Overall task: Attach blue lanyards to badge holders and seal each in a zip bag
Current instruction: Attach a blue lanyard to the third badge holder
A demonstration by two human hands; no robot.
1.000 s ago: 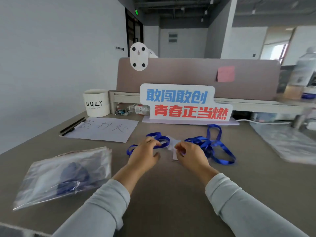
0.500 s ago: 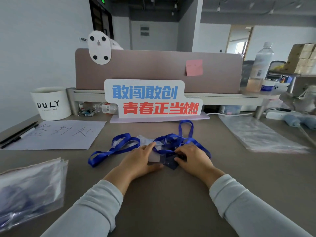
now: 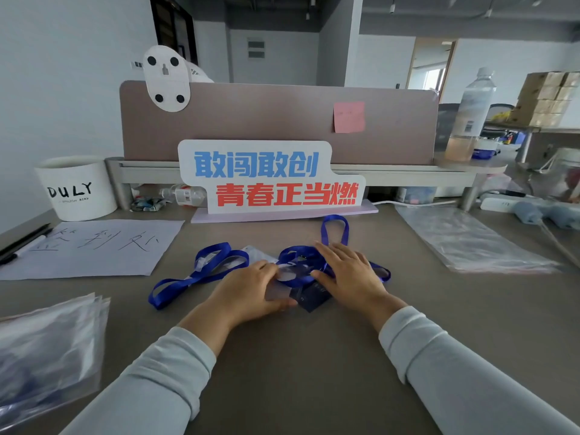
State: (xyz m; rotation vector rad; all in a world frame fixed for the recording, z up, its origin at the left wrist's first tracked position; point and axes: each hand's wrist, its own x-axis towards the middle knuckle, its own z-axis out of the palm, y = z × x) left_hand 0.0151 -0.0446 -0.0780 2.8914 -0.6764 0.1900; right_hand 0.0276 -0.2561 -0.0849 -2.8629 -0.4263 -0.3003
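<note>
This is an open-plan office. A mauve fabric-covered desk divider (image 3: pixel 266 120) runs across the middle of the frame above a grey-brown bench (image 3: pixel 314 356), with a pink square sticky note (image 3: pixel 349 117) stuck to it. In front of the divider stands a white cut-out sign with blue and red Chinese characters (image 3: pixel 270 177). At left lie a white sheet of paper with handwritten characters (image 3: pixel 94 249) and black pens (image 3: pixel 22 243). A white power strip (image 3: pixel 499 204) sits at right, brown cardboard boxes (image 3: pixel 549 102) are stacked at upper right, and an exposed dark ceiling with track lights (image 3: pixel 392 7) spans the top.
</note>
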